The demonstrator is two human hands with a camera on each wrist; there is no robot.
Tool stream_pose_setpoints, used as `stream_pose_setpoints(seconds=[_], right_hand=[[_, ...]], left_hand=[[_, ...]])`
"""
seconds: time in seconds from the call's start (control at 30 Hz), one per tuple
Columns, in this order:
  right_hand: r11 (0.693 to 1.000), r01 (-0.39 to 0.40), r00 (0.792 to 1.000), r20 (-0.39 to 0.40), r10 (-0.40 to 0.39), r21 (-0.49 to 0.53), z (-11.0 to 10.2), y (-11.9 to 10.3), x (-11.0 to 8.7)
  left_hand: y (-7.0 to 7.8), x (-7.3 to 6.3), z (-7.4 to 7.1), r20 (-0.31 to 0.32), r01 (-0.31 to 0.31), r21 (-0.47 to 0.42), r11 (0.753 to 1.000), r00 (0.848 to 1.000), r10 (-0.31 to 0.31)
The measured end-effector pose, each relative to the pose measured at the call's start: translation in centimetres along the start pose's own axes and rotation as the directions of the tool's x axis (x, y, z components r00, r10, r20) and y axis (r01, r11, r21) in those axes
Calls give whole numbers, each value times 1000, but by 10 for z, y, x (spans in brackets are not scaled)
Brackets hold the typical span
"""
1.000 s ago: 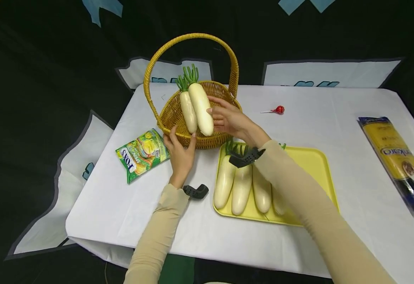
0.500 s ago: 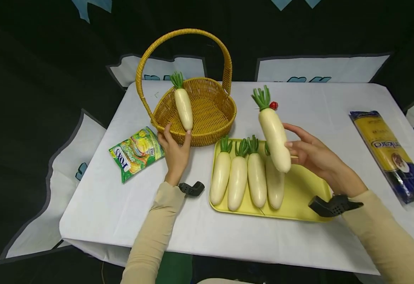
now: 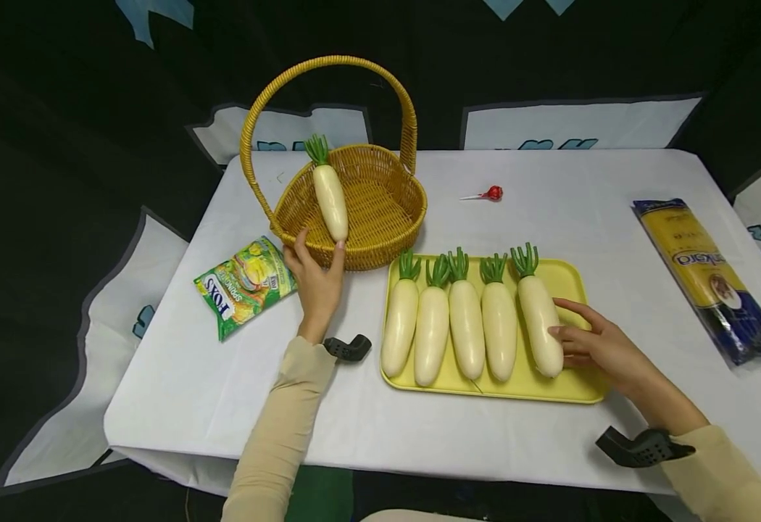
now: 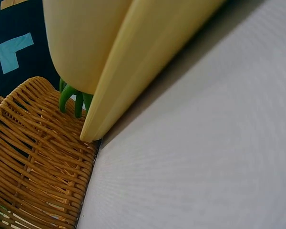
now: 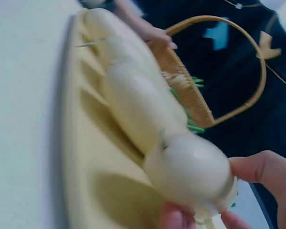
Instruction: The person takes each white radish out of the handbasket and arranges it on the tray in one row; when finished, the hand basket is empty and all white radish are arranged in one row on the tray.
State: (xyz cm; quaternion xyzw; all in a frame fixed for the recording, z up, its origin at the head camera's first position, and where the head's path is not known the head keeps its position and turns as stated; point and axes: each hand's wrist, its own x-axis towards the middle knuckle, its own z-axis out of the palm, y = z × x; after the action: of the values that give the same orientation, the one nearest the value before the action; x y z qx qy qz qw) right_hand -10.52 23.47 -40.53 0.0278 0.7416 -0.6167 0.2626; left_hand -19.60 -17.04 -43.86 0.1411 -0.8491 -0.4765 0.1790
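Observation:
My right hand [image 3: 605, 348] grips a white radish [image 3: 540, 326] by its lower right side, fingers and thumb round it. This radish is over the right part of a yellow tray [image 3: 566, 279], leaf stubs pointing away. In the right wrist view the radish's blunt end [image 5: 188, 169] fills the grasp. Left of it on the tray lies a row of several more white radishes [image 3: 465, 330]. My left hand [image 3: 318, 286] holds the front rim of a wicker basket [image 3: 387, 206], thumb beside the tip of the one radish [image 3: 331, 203] inside it.
Left of the basket lies a green Fox's snack bag [image 3: 245, 286]. A red lollipop [image 3: 493, 193] is behind the tray. At the right rests a yellow and blue packet [image 3: 713, 279]. The basket's tall handle [image 3: 328, 60] arches above it.
My right hand has carried one radish out of the basket, rightward and down to the tray's right part. The left hand has stayed at the basket rim.

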Motion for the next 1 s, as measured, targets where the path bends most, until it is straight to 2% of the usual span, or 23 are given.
stream_pose_setpoints(seconds=[0.1,0.3,0.4,0.53,0.7,0.87,1.0], right_hand=[[993,15,999,-40,-20,-117,10,-4,-5],[964,13,995,-88,-38,-264,26,-9,-8],[932,22,993,-103,-64,-361,31,-14,-6],[871,14,991,-109,-77,-491,31,-20,-5],[829,16,991,-102,-88,-560,25,-27,-4],[786,90,980,-87,-180,-612,22,-38,2],[776,123,972,-84,-221,-618,25,-49,8]], left_hand=[[0,0,1,3,5,-2,1000,1000,-4],[3,-1,-1,7,11,13,1000,1000,-11],[4,1,-3,-5,-1,14,1000,1000,1],[3,2,-3,7,-8,7,1000,1000,8],[1,0,-3,10,3,10,1000,1000,-4],[1,-1,-2,2,0,17,1000,1000,0],[1,-1,-2,2,-8,19,1000,1000,8]])
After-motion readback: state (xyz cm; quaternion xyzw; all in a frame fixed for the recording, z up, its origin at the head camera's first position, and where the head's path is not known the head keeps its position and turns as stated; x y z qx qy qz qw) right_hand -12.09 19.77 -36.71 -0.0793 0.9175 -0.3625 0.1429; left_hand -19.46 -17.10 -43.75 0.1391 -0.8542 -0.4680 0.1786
